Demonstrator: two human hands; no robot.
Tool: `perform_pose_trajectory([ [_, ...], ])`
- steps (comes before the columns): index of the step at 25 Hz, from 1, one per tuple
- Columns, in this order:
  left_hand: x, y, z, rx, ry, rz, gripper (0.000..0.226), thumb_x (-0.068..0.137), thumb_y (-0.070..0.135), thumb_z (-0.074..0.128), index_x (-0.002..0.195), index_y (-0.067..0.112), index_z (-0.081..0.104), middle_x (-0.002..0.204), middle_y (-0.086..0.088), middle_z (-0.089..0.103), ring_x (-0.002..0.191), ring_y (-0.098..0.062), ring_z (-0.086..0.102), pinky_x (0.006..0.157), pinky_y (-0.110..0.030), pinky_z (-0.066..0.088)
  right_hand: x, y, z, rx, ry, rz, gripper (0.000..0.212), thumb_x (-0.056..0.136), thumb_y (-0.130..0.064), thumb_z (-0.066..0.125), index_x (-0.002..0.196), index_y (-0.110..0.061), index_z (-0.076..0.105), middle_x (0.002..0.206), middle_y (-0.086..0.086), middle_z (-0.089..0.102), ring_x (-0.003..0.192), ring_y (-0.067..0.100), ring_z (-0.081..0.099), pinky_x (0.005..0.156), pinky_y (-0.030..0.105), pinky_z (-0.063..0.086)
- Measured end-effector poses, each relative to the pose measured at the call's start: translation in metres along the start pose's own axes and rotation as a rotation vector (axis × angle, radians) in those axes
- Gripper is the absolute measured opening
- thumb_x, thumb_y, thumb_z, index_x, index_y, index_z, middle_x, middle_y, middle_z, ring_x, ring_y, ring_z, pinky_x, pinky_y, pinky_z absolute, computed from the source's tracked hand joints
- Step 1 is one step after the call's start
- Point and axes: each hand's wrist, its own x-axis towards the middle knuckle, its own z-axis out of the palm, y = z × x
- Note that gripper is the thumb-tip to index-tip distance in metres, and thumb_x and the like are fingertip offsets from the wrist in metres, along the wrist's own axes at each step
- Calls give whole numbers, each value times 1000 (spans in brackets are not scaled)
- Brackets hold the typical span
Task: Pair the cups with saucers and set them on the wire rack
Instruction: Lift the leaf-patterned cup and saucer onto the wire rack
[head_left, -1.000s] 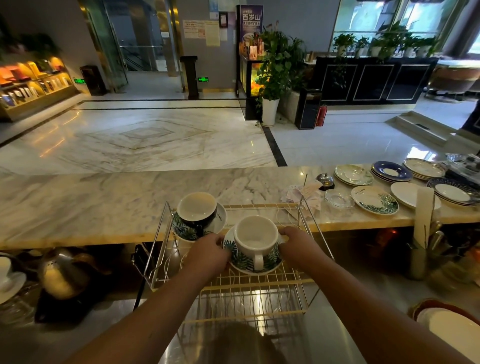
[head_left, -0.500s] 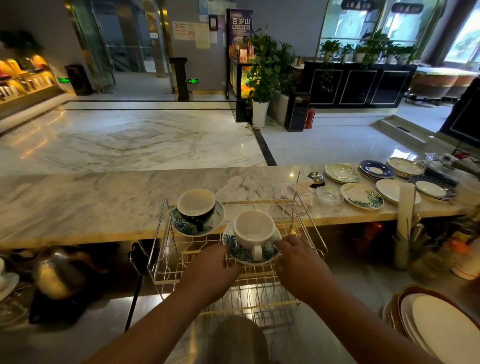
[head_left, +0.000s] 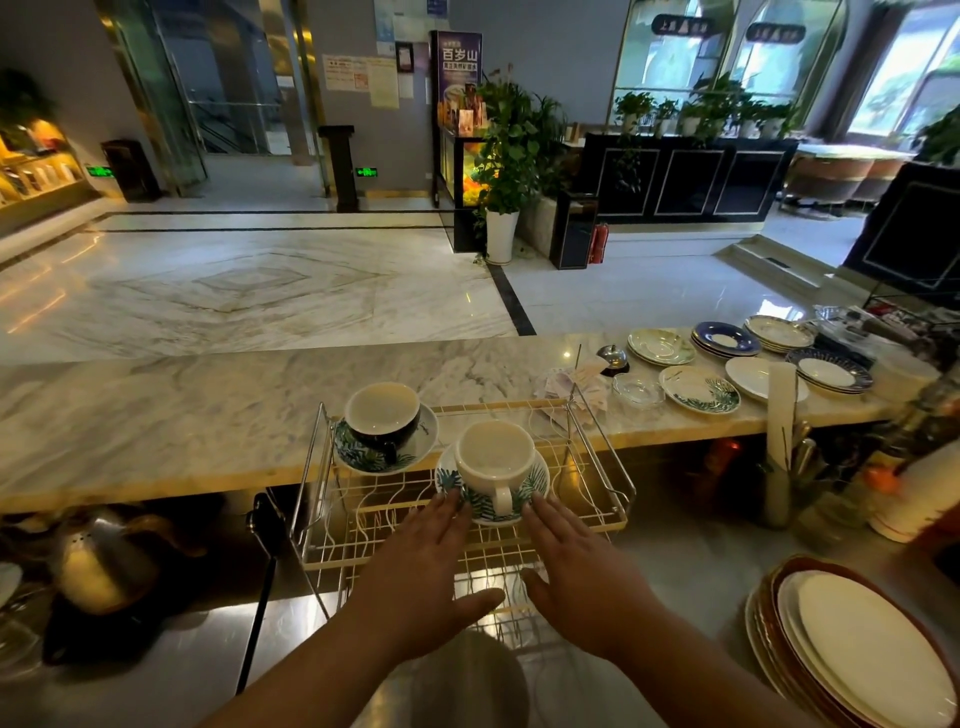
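Observation:
A white cup (head_left: 495, 457) stands on a leaf-patterned saucer (head_left: 535, 488) on the top tier of the wire rack (head_left: 602, 457). Behind it to the left, a dark cup (head_left: 383, 418) sits on a second leaf-patterned saucer (head_left: 421, 441) at the rack's far left corner. My left hand (head_left: 431, 566) and my right hand (head_left: 582, 566) hover flat, fingers spread, just in front of the white cup's saucer, one at each side. Their fingertips are at its near rim. Neither hand holds anything.
The marble counter (head_left: 208, 415) runs behind the rack, with several loose saucers (head_left: 698, 389) and stacked plates (head_left: 724, 340) at its right end. A metal kettle (head_left: 104, 561) stands at lower left. A stack of large plates (head_left: 872, 649) lies at lower right.
Both hands have let go of the white cup's saucer, which now rests on the rack, and have drawn back toward me with fingers spread.

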Motion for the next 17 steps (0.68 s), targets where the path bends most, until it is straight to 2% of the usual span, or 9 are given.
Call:
perform_pose_trajectory([
  [5,-2,-7,3,-2,-17,31,107,84,90,32,163,29,-5,171,4,-13,156,-13,-9,122,-33,-3,0,-3,7,1,-6,12,78,97,-61,31,157,-27,-5,161,-8,-17,146,10,-19,114,30,1],
  [9,1,-9,6,-14,-28,26,109,80,94,30,162,32,-7,170,6,-15,150,-7,-16,120,-33,-1,5,-5,6,20,-15,8,80,95,-65,23,158,-25,-3,163,-6,-14,148,11,-18,117,31,0],
  [13,11,-8,7,-24,-54,21,110,80,94,30,163,31,-5,170,5,-15,155,-12,-13,120,-33,0,11,0,3,29,-22,20,79,98,-62,30,158,-23,-2,167,-2,-9,148,11,-17,117,31,1],
  [17,25,-6,8,-19,-82,11,111,79,96,25,162,30,-7,169,5,-18,150,-8,-20,119,-33,-4,22,10,1,28,-43,32,79,97,-62,32,158,-24,-2,167,-1,-8,148,11,-16,116,31,3],
])
